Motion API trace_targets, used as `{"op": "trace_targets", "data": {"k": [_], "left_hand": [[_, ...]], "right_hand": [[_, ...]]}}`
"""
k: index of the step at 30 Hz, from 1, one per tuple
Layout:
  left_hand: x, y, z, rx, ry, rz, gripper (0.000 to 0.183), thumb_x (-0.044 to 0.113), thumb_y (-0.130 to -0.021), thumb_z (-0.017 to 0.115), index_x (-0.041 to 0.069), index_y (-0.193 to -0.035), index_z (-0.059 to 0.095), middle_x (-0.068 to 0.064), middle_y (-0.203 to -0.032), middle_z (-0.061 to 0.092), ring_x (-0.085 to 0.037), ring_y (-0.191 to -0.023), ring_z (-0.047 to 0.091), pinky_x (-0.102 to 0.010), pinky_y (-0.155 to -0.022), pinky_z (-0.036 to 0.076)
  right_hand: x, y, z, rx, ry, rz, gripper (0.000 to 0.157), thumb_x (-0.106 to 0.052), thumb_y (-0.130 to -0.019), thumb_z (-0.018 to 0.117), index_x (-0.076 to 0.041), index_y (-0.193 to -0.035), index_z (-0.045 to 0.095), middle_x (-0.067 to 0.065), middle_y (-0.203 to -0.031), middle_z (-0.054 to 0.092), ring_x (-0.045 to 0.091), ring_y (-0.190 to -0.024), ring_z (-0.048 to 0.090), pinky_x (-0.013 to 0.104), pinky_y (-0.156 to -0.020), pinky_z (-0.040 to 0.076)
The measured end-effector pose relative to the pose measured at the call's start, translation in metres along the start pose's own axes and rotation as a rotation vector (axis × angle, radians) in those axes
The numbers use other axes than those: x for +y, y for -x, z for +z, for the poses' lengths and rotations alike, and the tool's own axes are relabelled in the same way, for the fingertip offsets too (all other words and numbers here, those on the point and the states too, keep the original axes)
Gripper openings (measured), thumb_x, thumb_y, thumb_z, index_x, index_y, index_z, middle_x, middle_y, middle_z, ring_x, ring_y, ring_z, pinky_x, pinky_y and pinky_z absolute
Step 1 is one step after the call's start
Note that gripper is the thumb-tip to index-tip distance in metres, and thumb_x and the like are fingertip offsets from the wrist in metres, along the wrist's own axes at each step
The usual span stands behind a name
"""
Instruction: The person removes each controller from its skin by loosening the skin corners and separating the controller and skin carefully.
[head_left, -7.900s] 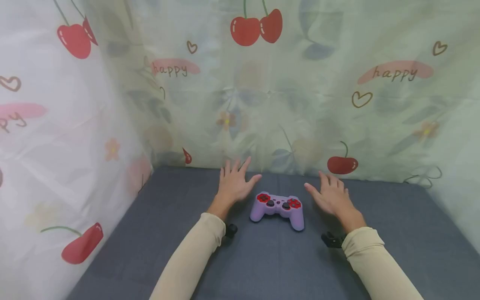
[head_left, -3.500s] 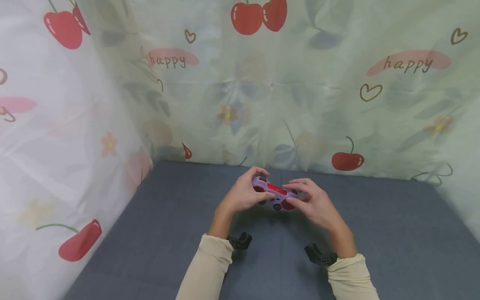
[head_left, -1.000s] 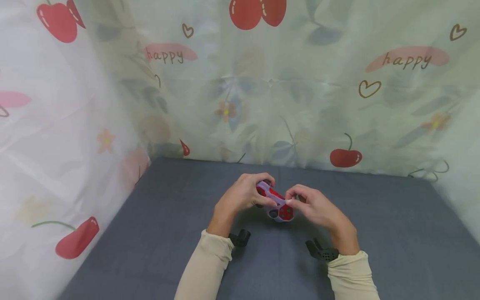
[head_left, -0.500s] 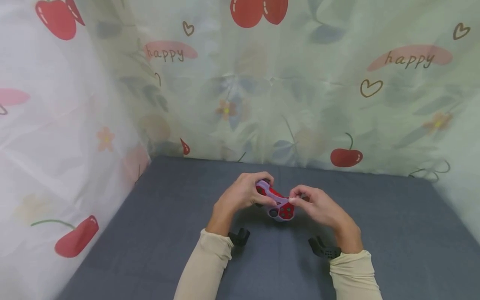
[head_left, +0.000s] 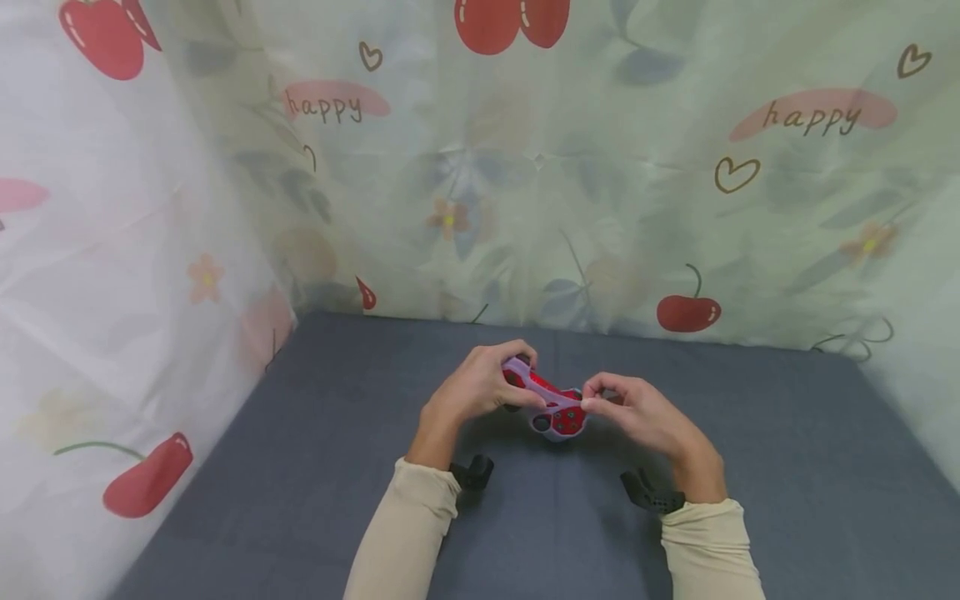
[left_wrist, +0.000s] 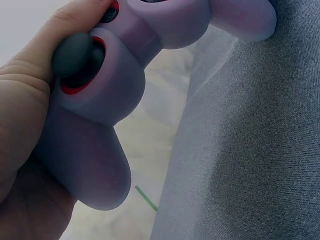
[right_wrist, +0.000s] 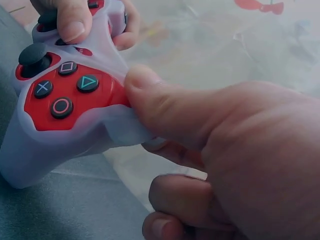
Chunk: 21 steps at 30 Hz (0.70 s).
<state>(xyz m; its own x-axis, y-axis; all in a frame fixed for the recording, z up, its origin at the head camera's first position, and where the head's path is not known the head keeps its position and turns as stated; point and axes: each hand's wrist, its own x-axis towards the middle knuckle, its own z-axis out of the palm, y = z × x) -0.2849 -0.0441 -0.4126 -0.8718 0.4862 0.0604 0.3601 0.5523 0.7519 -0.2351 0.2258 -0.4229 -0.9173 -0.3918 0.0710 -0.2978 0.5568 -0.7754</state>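
Note:
A red game controller [head_left: 568,421] in a translucent purple silicone cover [right_wrist: 30,155] is held above the table, tilted with one handle toward me. My left hand [head_left: 476,387] grips its left part, thumb across the front near a thumbstick. With thumb and fingers my right hand [head_left: 637,412] pinches the cover's edge at the right shoulder, beside the triangle button [right_wrist: 88,83]. There the cover looks stretched away from the red shell. Both purple handles show in the left wrist view, still covered. What the right fingertips do behind the edge is partly hidden.
Dark grey cloth covers the table [head_left: 315,500]. Curtains [head_left: 600,208] printed with cherries and hearts hang behind and on the left. A black wrist camera [head_left: 474,473] sits on the left wrist and another wrist camera [head_left: 651,493] on the right.
Earlier the controller lay on the table between two open hands. Both hands then lifted and tilted it. The right hand has moved to pinch the cover's edge; lately things have shifted only slightly.

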Motion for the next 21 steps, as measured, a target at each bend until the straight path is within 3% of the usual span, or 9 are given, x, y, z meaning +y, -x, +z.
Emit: {"op": "trace_targets", "data": {"k": [7,13,21], "left_hand": [[-0.0039,-0.0005,-0.002,-0.012,0.03,-0.035,0.046,0.045,-0.075,0.09,0.033,-0.109,0.061,0.002,-0.099,0.065,-0.018,-0.083,0.063,-0.033,-0.067,0.055],[-0.0046,-0.0036,0.001,-0.001,0.021,-0.048,0.048,0.047,-0.076,0.089,0.029,-0.111,0.06,0.002,-0.098,0.064,-0.018,-0.08,0.063,-0.033,-0.067,0.054],[-0.0013,-0.0029,0.003,0.003,-0.02,-0.077,0.049,0.048,-0.078,0.087,0.028,-0.113,0.061,0.003,-0.101,0.065,-0.017,-0.084,0.063,-0.031,-0.068,0.055]], "right_hand": [[-0.0003,-0.0002,-0.0001,-0.008,0.01,-0.091,0.009,-0.025,-0.094,0.074,-0.021,-0.096,0.067,-0.001,-0.098,0.064,0.022,-0.086,0.06,0.026,-0.074,0.052],[0.0039,-0.004,0.0051,0.052,0.004,-0.17,0.009,-0.018,-0.092,0.076,-0.023,-0.092,0.069,-0.002,-0.101,0.064,0.021,-0.083,0.057,0.025,-0.069,0.05],[0.0092,-0.0048,0.0071,0.106,-0.037,-0.14,0.005,-0.017,-0.09,0.079,-0.021,-0.092,0.076,0.002,-0.102,0.058,0.015,-0.086,0.056,0.025,-0.072,0.051]]}}
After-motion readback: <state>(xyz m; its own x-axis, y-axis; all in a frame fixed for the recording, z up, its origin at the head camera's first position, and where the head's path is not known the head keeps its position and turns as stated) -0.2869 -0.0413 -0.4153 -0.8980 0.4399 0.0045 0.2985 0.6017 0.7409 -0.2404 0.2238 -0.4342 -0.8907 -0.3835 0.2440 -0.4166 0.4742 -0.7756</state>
